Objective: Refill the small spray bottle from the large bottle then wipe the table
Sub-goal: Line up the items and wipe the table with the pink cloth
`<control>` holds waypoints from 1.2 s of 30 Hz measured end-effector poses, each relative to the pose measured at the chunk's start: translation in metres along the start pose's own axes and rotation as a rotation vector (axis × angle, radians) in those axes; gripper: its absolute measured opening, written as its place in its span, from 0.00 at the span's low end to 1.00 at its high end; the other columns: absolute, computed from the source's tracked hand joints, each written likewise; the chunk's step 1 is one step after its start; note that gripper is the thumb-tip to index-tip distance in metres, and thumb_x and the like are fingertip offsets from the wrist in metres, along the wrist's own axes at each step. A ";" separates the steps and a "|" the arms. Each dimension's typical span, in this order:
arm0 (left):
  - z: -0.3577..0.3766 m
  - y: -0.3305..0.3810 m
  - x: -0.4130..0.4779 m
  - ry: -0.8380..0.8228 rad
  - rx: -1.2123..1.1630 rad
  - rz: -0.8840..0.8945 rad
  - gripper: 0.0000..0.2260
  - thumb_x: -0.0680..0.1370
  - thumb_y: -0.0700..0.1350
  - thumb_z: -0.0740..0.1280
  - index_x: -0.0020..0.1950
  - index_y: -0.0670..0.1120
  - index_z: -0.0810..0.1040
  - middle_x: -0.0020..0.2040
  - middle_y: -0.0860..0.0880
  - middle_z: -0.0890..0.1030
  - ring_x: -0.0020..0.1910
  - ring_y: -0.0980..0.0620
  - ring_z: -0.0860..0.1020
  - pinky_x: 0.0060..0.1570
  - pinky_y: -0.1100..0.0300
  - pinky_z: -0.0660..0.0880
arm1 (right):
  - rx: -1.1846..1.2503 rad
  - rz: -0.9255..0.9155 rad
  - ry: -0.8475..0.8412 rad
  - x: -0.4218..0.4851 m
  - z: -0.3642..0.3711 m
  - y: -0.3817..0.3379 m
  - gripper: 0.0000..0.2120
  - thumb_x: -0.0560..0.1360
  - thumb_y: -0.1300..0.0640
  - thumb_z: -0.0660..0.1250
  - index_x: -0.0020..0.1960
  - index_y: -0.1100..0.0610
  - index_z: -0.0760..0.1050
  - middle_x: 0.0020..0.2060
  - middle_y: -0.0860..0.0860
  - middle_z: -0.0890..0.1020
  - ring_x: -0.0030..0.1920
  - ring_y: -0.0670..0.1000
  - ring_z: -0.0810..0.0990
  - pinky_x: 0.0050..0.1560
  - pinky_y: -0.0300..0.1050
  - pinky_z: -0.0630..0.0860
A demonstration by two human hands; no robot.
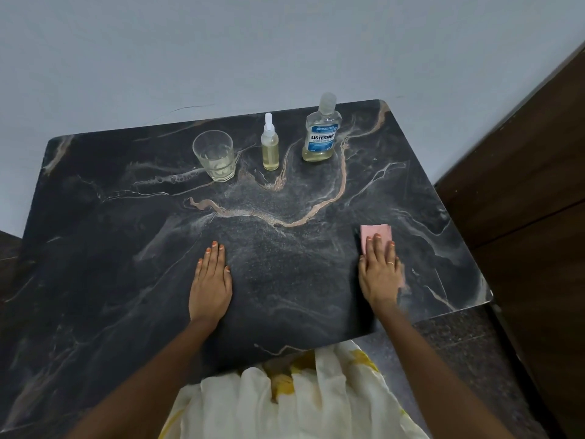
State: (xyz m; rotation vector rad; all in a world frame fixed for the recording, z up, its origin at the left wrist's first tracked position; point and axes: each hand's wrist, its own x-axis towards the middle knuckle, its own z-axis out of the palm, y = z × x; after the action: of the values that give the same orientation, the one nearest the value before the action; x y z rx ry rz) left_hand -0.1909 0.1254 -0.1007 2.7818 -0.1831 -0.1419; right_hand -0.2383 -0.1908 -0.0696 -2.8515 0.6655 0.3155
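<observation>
The wiping step looks to be in hand: the right hand [380, 267] lies flat, fingers extended, pressing a pink cloth [376, 233] onto the table [126, 217] near its right edge, toward the front right corner. The left hand [210, 280] rests open and palm down on the bare surface near the middle of the front edge, holding nothing.

To wipe well, I would keep the palm spread over the cloth so pressure stays even, sweep in overlapping passes from the right edge across to the left, and work back toward the far edge without knocking the three vessels standing there. The pale, speckled haze across the middle of the dark marbled top may be spray or residue, so that patch deserves the first passes. The left hand will have to lift out of the way.

Along the far edge stand, left to right and apart from one another: a clear glass [215, 155] with a shallow layer of pale liquid; the small spray bottle [269, 144], upright with its white top on and filled well up with yellowish liquid; and the large bottle [323, 129], capped, blue-labelled, with only a low band of yellowish liquid at its base. The refill therefore appears done
</observation>
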 end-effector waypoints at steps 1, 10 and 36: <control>0.000 0.000 0.000 -0.001 0.001 -0.002 0.22 0.81 0.42 0.51 0.74 0.41 0.51 0.76 0.45 0.54 0.75 0.49 0.52 0.74 0.53 0.49 | -0.006 -0.035 -0.007 -0.004 0.002 -0.005 0.24 0.80 0.51 0.48 0.74 0.54 0.47 0.76 0.52 0.49 0.75 0.58 0.45 0.72 0.58 0.49; 0.002 0.000 0.000 0.014 0.016 0.011 0.22 0.80 0.42 0.52 0.73 0.41 0.52 0.75 0.44 0.55 0.75 0.48 0.53 0.74 0.52 0.50 | -0.099 -0.357 -0.040 -0.069 0.021 -0.058 0.22 0.77 0.48 0.53 0.68 0.54 0.67 0.68 0.52 0.71 0.67 0.58 0.70 0.59 0.55 0.73; 0.000 0.001 0.000 0.010 0.009 0.003 0.22 0.80 0.42 0.51 0.73 0.41 0.52 0.76 0.44 0.55 0.75 0.49 0.53 0.74 0.53 0.49 | -0.013 -0.084 -0.048 -0.003 0.007 -0.024 0.25 0.81 0.51 0.46 0.74 0.53 0.42 0.76 0.52 0.45 0.74 0.63 0.44 0.72 0.58 0.47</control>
State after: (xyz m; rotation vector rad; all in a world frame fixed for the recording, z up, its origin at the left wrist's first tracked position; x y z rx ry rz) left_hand -0.1911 0.1247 -0.1009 2.7910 -0.1859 -0.1264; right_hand -0.2314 -0.1671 -0.0718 -2.8644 0.5351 0.3753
